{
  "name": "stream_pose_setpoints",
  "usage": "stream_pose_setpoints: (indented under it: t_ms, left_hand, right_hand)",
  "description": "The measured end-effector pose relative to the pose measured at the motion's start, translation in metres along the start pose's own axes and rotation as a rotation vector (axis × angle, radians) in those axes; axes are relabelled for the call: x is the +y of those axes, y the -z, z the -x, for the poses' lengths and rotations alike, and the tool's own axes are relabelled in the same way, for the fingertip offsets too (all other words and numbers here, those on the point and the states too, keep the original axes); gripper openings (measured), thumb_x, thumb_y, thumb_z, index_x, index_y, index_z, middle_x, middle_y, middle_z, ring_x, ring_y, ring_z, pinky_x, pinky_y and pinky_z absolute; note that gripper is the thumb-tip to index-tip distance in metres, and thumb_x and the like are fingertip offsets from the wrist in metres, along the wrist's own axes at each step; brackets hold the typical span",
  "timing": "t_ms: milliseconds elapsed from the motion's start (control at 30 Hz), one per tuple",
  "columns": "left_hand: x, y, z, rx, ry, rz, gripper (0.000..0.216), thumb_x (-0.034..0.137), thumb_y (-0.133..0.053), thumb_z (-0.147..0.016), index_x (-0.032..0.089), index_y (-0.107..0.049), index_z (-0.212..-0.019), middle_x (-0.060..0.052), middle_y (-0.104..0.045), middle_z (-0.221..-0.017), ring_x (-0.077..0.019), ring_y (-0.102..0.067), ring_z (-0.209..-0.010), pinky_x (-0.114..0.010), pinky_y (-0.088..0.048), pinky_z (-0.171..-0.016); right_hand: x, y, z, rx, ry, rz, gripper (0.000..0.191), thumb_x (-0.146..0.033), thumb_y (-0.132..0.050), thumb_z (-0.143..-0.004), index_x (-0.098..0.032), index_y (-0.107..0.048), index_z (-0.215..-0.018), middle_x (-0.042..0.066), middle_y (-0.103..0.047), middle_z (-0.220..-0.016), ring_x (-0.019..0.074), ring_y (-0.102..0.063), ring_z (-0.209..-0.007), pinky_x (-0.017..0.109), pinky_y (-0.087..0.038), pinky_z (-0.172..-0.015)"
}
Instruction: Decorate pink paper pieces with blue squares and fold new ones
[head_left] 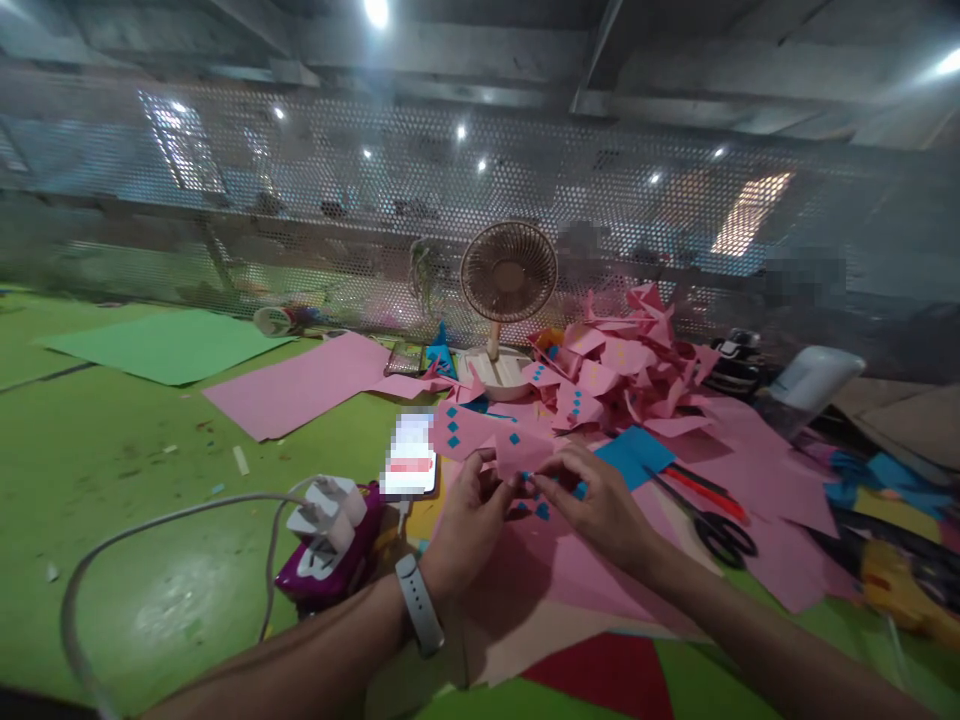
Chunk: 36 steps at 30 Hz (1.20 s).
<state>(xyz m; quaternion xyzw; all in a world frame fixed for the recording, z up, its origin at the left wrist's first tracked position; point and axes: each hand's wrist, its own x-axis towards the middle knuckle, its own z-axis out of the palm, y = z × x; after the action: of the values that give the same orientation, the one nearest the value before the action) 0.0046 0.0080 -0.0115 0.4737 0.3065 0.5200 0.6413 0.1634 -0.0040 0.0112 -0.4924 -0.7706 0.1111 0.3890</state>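
My left hand (478,510) pinches the lower edge of a folded pink paper piece (523,456), which carries small blue diamonds. Close against it, my right hand (600,505) has thumb and index finger pressed together at a tiny blue paper piece (528,479), partly hidden by the fingertips. Under both hands lie pink paper sheets, with loose blue paper bits (542,511) on them. A larger blue paper sheet (637,455) lies just beyond my right hand.
Black-handled scissors (724,540) and a red pen-like tool (709,492) lie right. A heap of folded pink paper (622,350) is beside a small fan (508,272). Left are a lit phone (411,450), a purple power strip (330,570) with white plugs and a looping cable (112,545).
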Motion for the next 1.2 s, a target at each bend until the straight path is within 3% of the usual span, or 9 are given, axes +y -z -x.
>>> stream_pose_setpoints:
  t_ms: [233, 400, 1067, 1200]
  left_hand:
    - [-0.0023, 0.0018, -0.0002, -0.032, -0.029, -0.063, 0.033, 0.029, -0.061, -0.081, 0.02, -0.042, -0.106, -0.004, -0.065, -0.09, -0.0177, -0.066, -0.081, -0.03, -0.052, -0.069]
    - [-0.001, 0.0005, 0.0012, -0.026, -0.034, -0.093, 0.033, 0.028, -0.06, -0.082, 0.02, -0.041, -0.108, -0.004, -0.066, -0.086, -0.018, -0.065, -0.081, -0.03, -0.053, -0.069]
    - [0.0005, -0.0028, 0.0032, -0.001, -0.041, -0.041, 0.041, 0.028, -0.063, -0.079, 0.019, -0.038, -0.111, -0.005, -0.067, -0.086, -0.0204, -0.065, -0.087, -0.032, -0.053, -0.07]
    - [-0.0018, -0.0032, 0.0033, 0.025, -0.046, -0.023, 0.042, 0.026, -0.063, -0.079, 0.019, -0.037, -0.111, -0.002, -0.067, -0.079, -0.0186, -0.066, -0.081, -0.032, -0.052, -0.073]
  right_hand:
    - [-0.0047, 0.0029, 0.0012, -0.004, -0.145, -0.064, 0.016, -0.026, -0.051, -0.086, -0.017, -0.061, -0.078, 0.002, -0.06, -0.076, 0.0145, -0.054, -0.072, 0.026, -0.04, -0.065]
    - [-0.0052, 0.0012, 0.0045, -0.051, -0.214, -0.138, 0.012, -0.027, -0.053, -0.083, -0.018, -0.062, -0.082, 0.001, -0.062, -0.078, 0.013, -0.055, -0.069, 0.025, -0.04, -0.061]
    - [-0.0086, -0.0016, 0.0073, 0.055, -0.26, -0.105, 0.01, -0.025, -0.056, -0.08, -0.019, -0.063, -0.083, 0.0, -0.063, -0.078, 0.0112, -0.05, -0.059, 0.024, -0.039, -0.055]
    - [-0.0094, -0.0058, 0.0088, 0.043, -0.324, -0.152, 0.013, -0.029, -0.057, -0.079, -0.019, -0.062, -0.085, 0.001, -0.062, -0.075, 0.011, -0.049, -0.055, 0.023, -0.038, -0.05]
